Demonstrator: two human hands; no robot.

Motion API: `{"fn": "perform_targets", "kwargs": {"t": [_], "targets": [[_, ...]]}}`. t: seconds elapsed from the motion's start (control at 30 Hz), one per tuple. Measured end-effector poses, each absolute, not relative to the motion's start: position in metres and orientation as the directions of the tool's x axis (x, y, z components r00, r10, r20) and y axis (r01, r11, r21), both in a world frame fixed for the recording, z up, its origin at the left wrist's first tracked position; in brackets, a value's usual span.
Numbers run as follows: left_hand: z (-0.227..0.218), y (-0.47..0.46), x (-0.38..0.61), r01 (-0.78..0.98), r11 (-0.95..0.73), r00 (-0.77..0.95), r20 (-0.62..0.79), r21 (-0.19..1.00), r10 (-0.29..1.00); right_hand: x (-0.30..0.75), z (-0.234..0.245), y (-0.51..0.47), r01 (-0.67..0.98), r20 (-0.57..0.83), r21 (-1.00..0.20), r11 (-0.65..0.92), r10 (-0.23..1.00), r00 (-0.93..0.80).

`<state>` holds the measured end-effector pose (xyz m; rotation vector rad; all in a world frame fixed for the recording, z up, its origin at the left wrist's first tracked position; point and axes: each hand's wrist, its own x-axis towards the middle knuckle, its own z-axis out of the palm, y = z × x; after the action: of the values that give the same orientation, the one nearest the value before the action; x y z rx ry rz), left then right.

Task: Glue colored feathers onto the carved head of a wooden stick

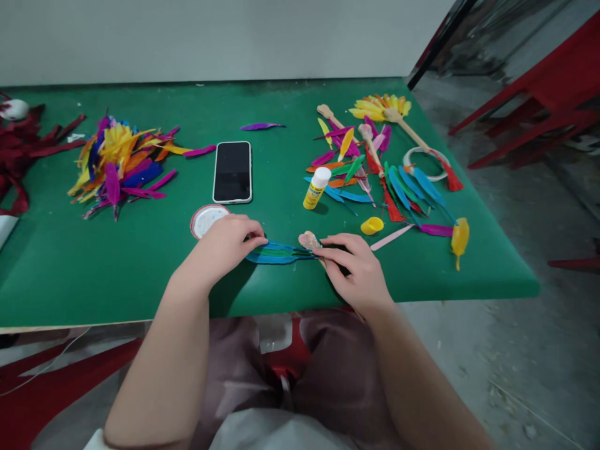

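Note:
Close to the table's front edge, my left hand (229, 244) pinches the broad ends of blue and green feathers (274, 253), which lie side by side. Their quills point right, to the pale rounded head of a wooden stick (308, 240). My right hand (354, 269) is closed around that stick, with fingertips pressed where the quills meet it. Most of the stick is hidden under the hand. Behind the left hand lies a round white lid with a red rim (206, 220). A yellow glue stick with a white end (316, 189) stands behind the right hand, its yellow cap (372, 225) nearby.
A phone (233, 173) lies on the green table (169, 262). At left are a heap of coloured feathers (124, 159) and dark red strips (32, 147). Loose feathers (349, 169), a yellow feather fan (382, 107) and a tape roll (424, 164) lie at right.

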<state>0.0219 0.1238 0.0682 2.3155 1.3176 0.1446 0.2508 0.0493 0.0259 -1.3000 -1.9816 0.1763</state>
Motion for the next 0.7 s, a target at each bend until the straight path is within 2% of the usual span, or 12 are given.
{"fn": "perform_targets", "kwargs": {"t": [0.4, 0.7], "targets": [[0.0651, 0.1259, 0.0256, 0.804, -0.393, 0.483, -0.104, 0.446, 0.869, 0.2491, 0.0250, 0.0521, 0.773, 0.542, -0.380, 0.508, 0.800, -0.259], [0.0635, 0.1262, 0.0267, 0.797, -0.400, 0.484, -0.084, 0.453, 0.871, 0.2458, 0.0301, 0.0515, 0.841, 0.503, -0.267, 0.471, 0.812, -0.295]]}}
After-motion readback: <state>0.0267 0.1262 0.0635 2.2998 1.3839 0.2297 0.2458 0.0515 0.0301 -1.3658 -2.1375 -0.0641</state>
